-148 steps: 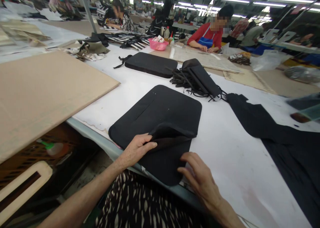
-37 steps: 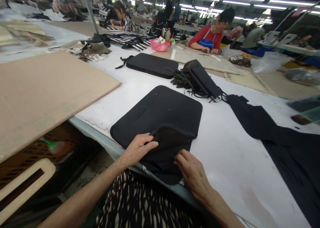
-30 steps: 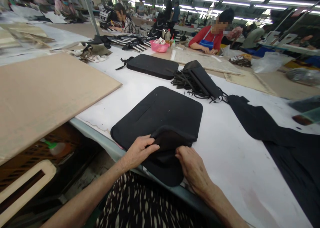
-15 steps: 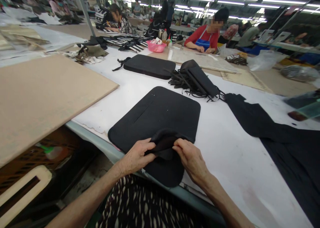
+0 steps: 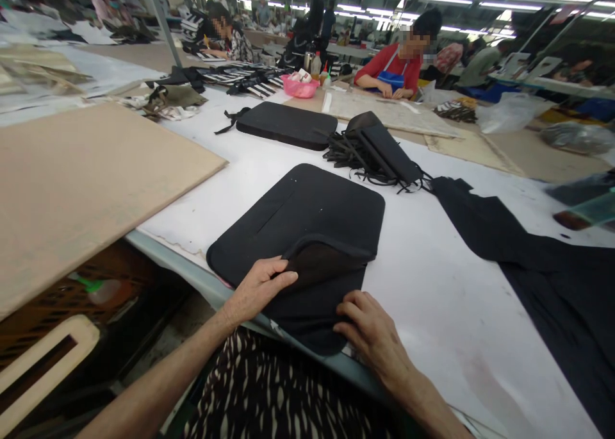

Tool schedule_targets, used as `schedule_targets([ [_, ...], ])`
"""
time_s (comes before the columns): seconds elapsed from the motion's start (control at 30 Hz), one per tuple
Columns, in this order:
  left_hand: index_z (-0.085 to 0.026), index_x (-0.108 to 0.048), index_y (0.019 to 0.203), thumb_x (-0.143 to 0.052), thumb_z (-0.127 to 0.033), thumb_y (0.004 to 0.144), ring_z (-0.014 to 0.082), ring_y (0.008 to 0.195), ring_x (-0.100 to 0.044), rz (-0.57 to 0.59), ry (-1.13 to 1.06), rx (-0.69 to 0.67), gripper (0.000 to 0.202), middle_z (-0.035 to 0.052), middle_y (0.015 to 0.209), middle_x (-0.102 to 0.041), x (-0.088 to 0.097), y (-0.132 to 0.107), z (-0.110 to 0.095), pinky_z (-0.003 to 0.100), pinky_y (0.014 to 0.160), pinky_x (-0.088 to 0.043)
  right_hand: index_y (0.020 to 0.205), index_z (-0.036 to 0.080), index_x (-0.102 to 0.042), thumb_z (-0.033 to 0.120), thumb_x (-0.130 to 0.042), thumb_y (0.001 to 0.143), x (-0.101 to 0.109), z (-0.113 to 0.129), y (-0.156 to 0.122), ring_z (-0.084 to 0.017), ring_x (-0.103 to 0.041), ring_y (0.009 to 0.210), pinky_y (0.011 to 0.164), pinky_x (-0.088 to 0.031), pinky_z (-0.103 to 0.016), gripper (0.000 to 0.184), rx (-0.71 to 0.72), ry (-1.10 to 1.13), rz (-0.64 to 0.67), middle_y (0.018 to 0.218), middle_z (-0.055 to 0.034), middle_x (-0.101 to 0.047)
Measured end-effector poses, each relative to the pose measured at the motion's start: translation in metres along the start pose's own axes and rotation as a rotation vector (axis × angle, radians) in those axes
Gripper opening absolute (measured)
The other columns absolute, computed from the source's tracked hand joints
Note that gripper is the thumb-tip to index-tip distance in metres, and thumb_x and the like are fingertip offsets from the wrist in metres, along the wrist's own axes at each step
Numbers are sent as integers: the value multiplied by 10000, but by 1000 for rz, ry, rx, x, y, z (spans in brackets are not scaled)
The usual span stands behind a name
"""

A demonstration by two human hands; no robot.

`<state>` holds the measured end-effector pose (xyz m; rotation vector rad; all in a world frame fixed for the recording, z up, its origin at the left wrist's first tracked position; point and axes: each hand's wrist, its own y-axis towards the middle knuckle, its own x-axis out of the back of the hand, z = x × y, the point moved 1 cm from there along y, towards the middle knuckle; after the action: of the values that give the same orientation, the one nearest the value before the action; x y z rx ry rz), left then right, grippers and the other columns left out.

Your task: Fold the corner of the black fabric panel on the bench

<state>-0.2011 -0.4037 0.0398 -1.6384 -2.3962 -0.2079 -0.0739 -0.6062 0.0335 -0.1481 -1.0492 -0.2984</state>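
Observation:
A black padded sleeve [image 5: 312, 218] lies on the white table [image 5: 432, 298], its near corner folded back to show a darker lining. My left hand [image 5: 257, 288] grips the edge of that folded flap, thumb on top. My right hand [image 5: 368, 330] rests with fingers curled on the lower layer of the sleeve near the table's front edge. A second black padded sleeve [image 5: 287, 124] lies farther back. Beside it sits a bundle of black straps and folded pieces [image 5: 379, 150].
A large brown board [image 5: 81, 182] covers the left side. Black fabric [image 5: 552, 272] spreads across the right. A pink basket [image 5: 300, 86] and bottles stand at the back. A person in red [image 5: 394, 70] and other workers sit at far tables.
Half a second ago both hands pinched the folded flap together. Now my right hand has dropped back toward the front edge and the flap lies open wider, showing its lining.

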Motion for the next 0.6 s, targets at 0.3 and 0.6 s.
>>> schedule_targets([
  [0.3, -128, -428, 588, -471, -291, 883, 101, 620, -403, 10, 178, -130, 340, -29, 644, -409, -3, -2, -3, 215, 600, -303, 788, 214, -578, 327, -451, 910, 1, -5, 6, -162, -513, 786, 689, -416, -280, 210, -5, 74, -10, 806, -19, -544],
  [0.6, -135, -372, 575, -466, -274, 884, 99, 616, -389, 24, 180, -143, 352, -26, 643, -377, -3, -1, -1, 213, 573, -278, 736, 191, -544, 292, -319, 950, 13, 9, 17, -185, -487, 735, 647, -377, -299, 327, 82, -184, -93, 755, -35, -530],
])
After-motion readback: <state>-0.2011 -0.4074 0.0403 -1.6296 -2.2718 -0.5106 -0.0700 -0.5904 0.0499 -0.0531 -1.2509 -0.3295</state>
